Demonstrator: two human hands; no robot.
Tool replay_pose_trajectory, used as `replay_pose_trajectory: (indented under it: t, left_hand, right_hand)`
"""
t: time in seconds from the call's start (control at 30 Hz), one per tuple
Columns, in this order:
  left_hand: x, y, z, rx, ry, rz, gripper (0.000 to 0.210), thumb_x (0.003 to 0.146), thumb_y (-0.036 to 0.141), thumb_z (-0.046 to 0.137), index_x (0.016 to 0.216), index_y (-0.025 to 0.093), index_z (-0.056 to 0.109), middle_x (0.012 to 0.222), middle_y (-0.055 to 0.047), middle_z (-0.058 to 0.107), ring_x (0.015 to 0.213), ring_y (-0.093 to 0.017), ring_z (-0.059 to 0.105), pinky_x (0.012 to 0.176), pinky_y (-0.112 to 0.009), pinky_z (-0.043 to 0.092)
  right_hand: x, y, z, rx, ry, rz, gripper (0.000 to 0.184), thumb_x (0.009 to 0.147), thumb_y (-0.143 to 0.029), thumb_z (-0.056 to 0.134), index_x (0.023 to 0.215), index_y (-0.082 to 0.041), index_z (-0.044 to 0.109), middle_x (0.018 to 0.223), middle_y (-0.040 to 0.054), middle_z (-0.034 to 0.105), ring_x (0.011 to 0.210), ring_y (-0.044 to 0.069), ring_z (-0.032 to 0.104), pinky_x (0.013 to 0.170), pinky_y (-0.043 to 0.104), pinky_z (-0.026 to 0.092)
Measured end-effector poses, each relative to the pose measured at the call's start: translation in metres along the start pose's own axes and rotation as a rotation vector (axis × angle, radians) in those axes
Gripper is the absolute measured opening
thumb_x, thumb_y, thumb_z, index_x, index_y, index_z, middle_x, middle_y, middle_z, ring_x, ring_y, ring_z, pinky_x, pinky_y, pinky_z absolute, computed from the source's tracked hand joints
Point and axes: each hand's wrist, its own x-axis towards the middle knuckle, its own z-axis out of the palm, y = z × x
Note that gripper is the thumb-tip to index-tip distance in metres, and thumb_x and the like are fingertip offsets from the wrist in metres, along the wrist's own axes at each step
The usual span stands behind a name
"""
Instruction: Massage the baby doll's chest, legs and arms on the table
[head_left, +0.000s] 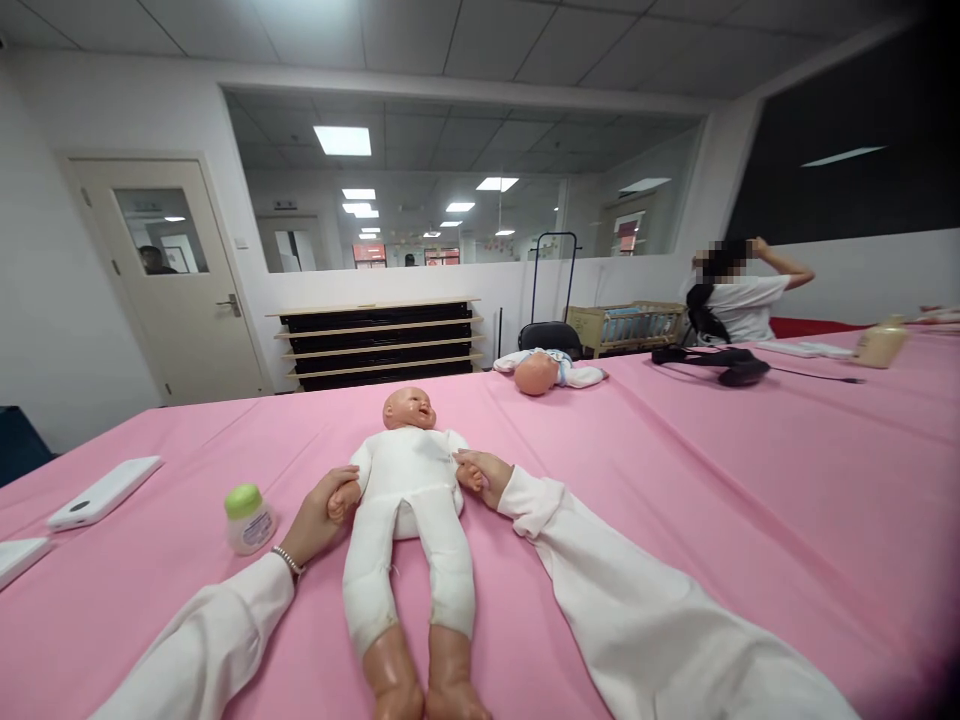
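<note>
- doll (411, 510) is flat on its back on the pink tabletop (712, 480), bare feet closest to the camera, head pointing away, white cloth body
- left hand (324, 515) is wrapped around the doll's hand on that side, fingers closed on it, white sleeve and a bracelet at the wrist
- right hand (489, 477) is doing the same on the other side, gripping the doll's other hand, so both little arms are held out from the body
- small bottle (248, 519) with a green cap stands just beside the left hand, upright
- a white phone (104, 491) lies further left, with a white tablet (19, 558) at the very left edge
- further back there's a second doll (547, 370) lying on the tabletop, and black straps (716, 362) off to the right
- a cream bottle (880, 342) sits far right
- a person (739, 295) in a white top sits at the far end, one arm raised to the head
- crib (628, 325) and stacked shelves (379, 343) against the back wall
</note>
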Motion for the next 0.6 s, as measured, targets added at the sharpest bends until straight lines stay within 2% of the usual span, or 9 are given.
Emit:
replay_pose_trajectory:
  t: [0.17,0.3,0.37,0.47,0.53,0.6]
  left_hand:
    - [-0.005,-0.001,-0.002,0.095,-0.026,0.091,0.035,0.073,0.013,0.046,0.107,0.018,0.051,0.119,-0.009,0.054,0.112,-0.018,0.052,0.098,-0.036,0.043]
    - [-0.005,0.005,0.000,0.083,-0.028,-0.041,0.041,0.075,0.016,0.044,0.116,0.018,0.045,0.118,-0.010,0.055,0.109,-0.019,0.054,0.095,-0.038,0.045]
    - [-0.004,0.007,0.002,0.044,0.023,-0.132,0.045,0.078,0.021,0.046,0.122,0.018,0.037,0.121,-0.011,0.054,0.110,-0.020,0.054,0.093,-0.040,0.046]
    - [0.001,0.007,0.009,0.003,0.188,-0.247,0.051,0.078,0.033,0.054,0.121,0.018,0.031,0.123,-0.015,0.052,0.111,-0.023,0.054,0.090,-0.043,0.047]
    - [0.012,0.005,0.014,-0.006,0.272,-0.301,0.052,0.077,0.038,0.057,0.118,0.018,0.032,0.121,-0.017,0.053,0.108,-0.025,0.055,0.088,-0.043,0.047]
    - [0.029,0.002,0.019,-0.014,0.324,-0.347,0.052,0.078,0.040,0.055,0.118,0.016,0.033,0.120,-0.017,0.053,0.103,-0.025,0.057,0.085,-0.043,0.048]
  right_hand:
    - [0.005,-0.008,0.012,0.090,-0.071,0.095,0.027,0.092,-0.034,0.049,0.096,-0.009,0.054,0.078,0.0008,0.054,0.061,0.005,0.052,0.054,0.017,0.047]
    - [0.008,-0.005,0.013,0.128,-0.016,0.110,0.028,0.092,-0.036,0.047,0.093,-0.008,0.054,0.073,-0.0005,0.052,0.057,0.004,0.049,0.051,0.015,0.044]
    - [0.006,-0.002,0.009,0.135,0.041,0.097,0.028,0.091,-0.036,0.048,0.096,-0.009,0.054,0.078,0.0012,0.054,0.063,0.006,0.053,0.057,0.019,0.048]
    - [0.004,0.004,0.002,0.133,0.141,0.059,0.032,0.083,-0.033,0.060,0.105,-0.013,0.051,0.095,0.0053,0.056,0.086,0.013,0.057,0.074,0.027,0.052]
    - [0.009,0.008,-0.001,0.094,0.218,-0.001,0.053,0.072,-0.029,0.069,0.117,-0.017,0.044,0.112,0.0076,0.053,0.107,0.018,0.051,0.094,0.033,0.045]
    - [0.021,0.013,-0.002,0.002,0.304,-0.102,0.072,0.068,-0.030,0.070,0.128,-0.018,0.033,0.128,0.0102,0.043,0.121,0.020,0.042,0.107,0.037,0.033]
